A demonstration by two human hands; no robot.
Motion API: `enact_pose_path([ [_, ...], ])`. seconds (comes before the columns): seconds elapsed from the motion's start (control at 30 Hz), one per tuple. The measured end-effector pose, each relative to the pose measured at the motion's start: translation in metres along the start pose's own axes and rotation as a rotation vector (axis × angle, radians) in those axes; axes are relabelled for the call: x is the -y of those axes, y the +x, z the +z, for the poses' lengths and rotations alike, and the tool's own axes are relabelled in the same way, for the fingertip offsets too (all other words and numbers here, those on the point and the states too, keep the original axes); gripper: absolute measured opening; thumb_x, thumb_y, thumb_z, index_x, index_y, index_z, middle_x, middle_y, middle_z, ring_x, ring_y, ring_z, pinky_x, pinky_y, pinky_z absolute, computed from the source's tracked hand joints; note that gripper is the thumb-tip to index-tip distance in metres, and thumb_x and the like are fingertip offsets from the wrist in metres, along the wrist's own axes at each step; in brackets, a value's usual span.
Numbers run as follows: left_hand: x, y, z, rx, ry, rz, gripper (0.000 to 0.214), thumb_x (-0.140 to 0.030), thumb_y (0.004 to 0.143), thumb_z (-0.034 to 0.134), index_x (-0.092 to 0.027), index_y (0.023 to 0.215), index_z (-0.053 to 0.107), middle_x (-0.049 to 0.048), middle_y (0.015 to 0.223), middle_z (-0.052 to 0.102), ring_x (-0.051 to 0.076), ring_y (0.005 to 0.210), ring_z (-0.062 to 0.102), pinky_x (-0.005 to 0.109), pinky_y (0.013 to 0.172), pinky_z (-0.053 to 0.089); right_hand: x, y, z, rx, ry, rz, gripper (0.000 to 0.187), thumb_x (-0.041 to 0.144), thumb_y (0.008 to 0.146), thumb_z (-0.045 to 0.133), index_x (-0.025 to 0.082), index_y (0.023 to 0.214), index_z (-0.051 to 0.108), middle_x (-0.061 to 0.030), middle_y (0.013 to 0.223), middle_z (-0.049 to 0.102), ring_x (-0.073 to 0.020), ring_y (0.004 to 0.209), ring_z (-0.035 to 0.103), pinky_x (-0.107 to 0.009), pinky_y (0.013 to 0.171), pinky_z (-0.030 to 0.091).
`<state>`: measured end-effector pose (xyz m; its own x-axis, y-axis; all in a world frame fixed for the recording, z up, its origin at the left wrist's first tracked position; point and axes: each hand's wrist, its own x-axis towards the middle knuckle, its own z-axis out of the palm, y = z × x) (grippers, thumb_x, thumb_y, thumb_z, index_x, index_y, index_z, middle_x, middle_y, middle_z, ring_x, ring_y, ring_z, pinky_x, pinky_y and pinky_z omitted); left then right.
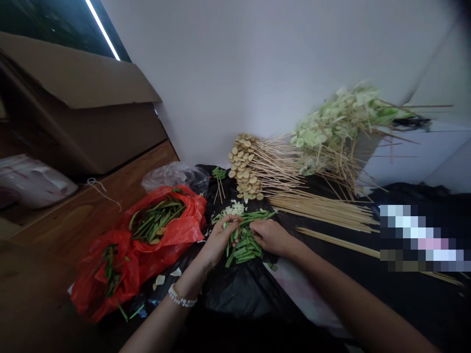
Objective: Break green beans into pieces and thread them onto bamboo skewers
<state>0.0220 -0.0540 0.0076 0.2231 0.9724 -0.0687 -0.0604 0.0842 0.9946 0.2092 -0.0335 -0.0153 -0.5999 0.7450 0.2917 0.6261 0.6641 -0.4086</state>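
My left hand (220, 240), with a beaded bracelet (181, 297) on its wrist, is closed on a few cut green bean pieces (234, 232). Just right of it, my right hand (270, 236) is closed, its fingertips pinched together; whatever they hold is hidden. Below and between both hands lies a pile of cut green beans (246, 252) on black plastic (239, 294). Longer green beans (259, 214) stretch behind my fingers. Small pale scraps (233, 209) are scattered just beyond my left hand.
To the left sits a red plastic bag (176, 226) of long beans (160, 215). Skewered round pale slices (243, 166) lie ahead, beside skewered leafy greens (331, 120). Bare wooden skewers (324, 208) spread rightward. A few finished bean skewers (219, 174) lie near the wall (221, 73). A cardboard box (99, 132) stands left.
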Motion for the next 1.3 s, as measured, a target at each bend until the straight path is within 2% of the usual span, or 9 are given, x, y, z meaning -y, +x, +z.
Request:
enact_pose_path([
  [0.1, 0.007, -0.001, 0.003, -0.016, 0.235, 0.110, 0.023, -0.036, 0.082, 0.057, -0.018, 0.095, 0.060, -0.0019, 0.065, 0.055, 0.011, 0.055, 0.052, 0.022, 0.053, 0.042, -0.003, 0.001, -0.001, -0.037, -0.013, -0.007, 0.017, 0.004, 0.077, 0.047, 0.020, 0.076, 0.054, 0.0002, 0.075, 0.056, -0.0122, 0.068, 0.047, -0.022, 0.062, 0.031],
  [0.23, 0.019, -0.004, 0.009, -0.015, 0.588, 0.395, 0.017, -0.025, 0.084, 0.054, -0.020, 0.095, 0.066, 0.0056, 0.090, 0.066, 0.019, 0.086, 0.060, 0.031, 0.081, 0.045, -0.016, 0.002, -0.020, -0.143, -0.090, 0.088, 0.018, 0.005, 0.080, 0.044, 0.019, 0.084, 0.056, -0.0023, 0.080, 0.059, -0.0139, 0.072, 0.050, -0.023, 0.066, 0.033],
  [0.43, 0.015, -0.019, 0.014, 0.275, 0.812, 0.486, 0.040, -0.032, 0.076, 0.067, -0.023, 0.115, 0.063, 0.0090, 0.112, 0.064, 0.025, 0.108, 0.055, 0.037, 0.096, 0.039, -0.038, -0.006, -0.042, -0.113, -0.437, 0.421, 0.027, 0.002, 0.079, 0.044, 0.015, 0.094, 0.063, -0.0124, 0.096, 0.063, -0.0207, 0.081, 0.057, -0.029, 0.066, 0.034],
  [0.5, 0.010, -0.020, 0.010, 0.322, 0.792, 0.491, 0.036, -0.032, 0.084, 0.057, -0.024, 0.119, 0.061, 0.0089, 0.120, 0.061, 0.025, 0.114, 0.052, 0.037, 0.099, 0.036, -0.041, -0.008, -0.044, -0.088, -0.479, 0.463, 0.027, 0.000, 0.076, 0.045, 0.014, 0.088, 0.065, -0.0147, 0.096, 0.063, -0.0223, 0.082, 0.058, -0.030, 0.065, 0.034],
  [0.6, 0.005, -0.013, -0.001, 0.219, 0.766, 0.522, 0.033, -0.027, 0.093, 0.038, -0.022, 0.110, 0.066, 0.0090, 0.115, 0.064, 0.023, 0.111, 0.054, 0.037, 0.098, 0.037, -0.039, -0.007, -0.043, -0.097, -0.467, 0.419, 0.026, 0.001, 0.077, 0.046, 0.015, 0.084, 0.067, -0.0136, 0.095, 0.064, -0.0218, 0.083, 0.058, -0.030, 0.067, 0.035],
  [0.73, 0.009, 0.010, -0.022, -0.043, 0.967, 0.553, 0.021, -0.028, 0.081, 0.060, -0.022, 0.100, 0.069, 0.0077, 0.096, 0.068, 0.025, 0.094, 0.056, 0.038, 0.087, 0.039, -0.029, -0.001, -0.034, -0.091, -0.388, 0.229, 0.022, 0.006, 0.081, 0.049, 0.018, 0.076, 0.067, -0.0086, 0.084, 0.064, -0.0206, 0.087, 0.055, -0.028, 0.071, 0.036],
  [0.87, 0.008, 0.031, -0.033, -0.027, 1.158, 0.520, 0.016, -0.029, 0.073, 0.069, -0.022, 0.088, 0.071, 0.0067, 0.087, 0.066, 0.024, 0.087, 0.054, 0.034, 0.078, 0.039, -0.021, 0.003, -0.018, -0.079, -0.367, 0.143, 0.024, 0.013, 0.087, 0.047, 0.019, 0.075, 0.068, -0.0082, 0.081, 0.062, -0.0196, 0.085, 0.052, -0.028, 0.072, 0.036],
  [1.07, -0.003, 0.054, -0.025, -0.013, 1.471, 0.522, 0.016, -0.020, 0.074, 0.066, -0.022, 0.090, 0.068, 0.0057, 0.087, 0.065, 0.022, 0.090, 0.054, 0.031, 0.078, 0.040, -0.024, 0.008, -0.004, -0.022, -0.337, 0.171, 0.015, 0.026, 0.087, 0.055, 0.022, 0.092, 0.069, -0.0066, 0.092, 0.059, -0.0207, 0.094, 0.048, -0.030, 0.078, 0.035],
  [1.3, 0.006, 0.069, -0.010, -0.023, 1.220, 0.640, 0.024, -0.013, 0.077, 0.061, -0.020, 0.099, 0.068, 0.0060, 0.094, 0.066, 0.021, 0.094, 0.057, 0.032, 0.083, 0.044, -0.024, 0.011, 0.005, -0.111, -0.305, 0.138, 0.006, 0.021, 0.088, 0.055, 0.021, 0.088, 0.060, -0.0039, 0.090, 0.061, -0.0205, 0.095, 0.048, -0.032, 0.081, 0.031],
])
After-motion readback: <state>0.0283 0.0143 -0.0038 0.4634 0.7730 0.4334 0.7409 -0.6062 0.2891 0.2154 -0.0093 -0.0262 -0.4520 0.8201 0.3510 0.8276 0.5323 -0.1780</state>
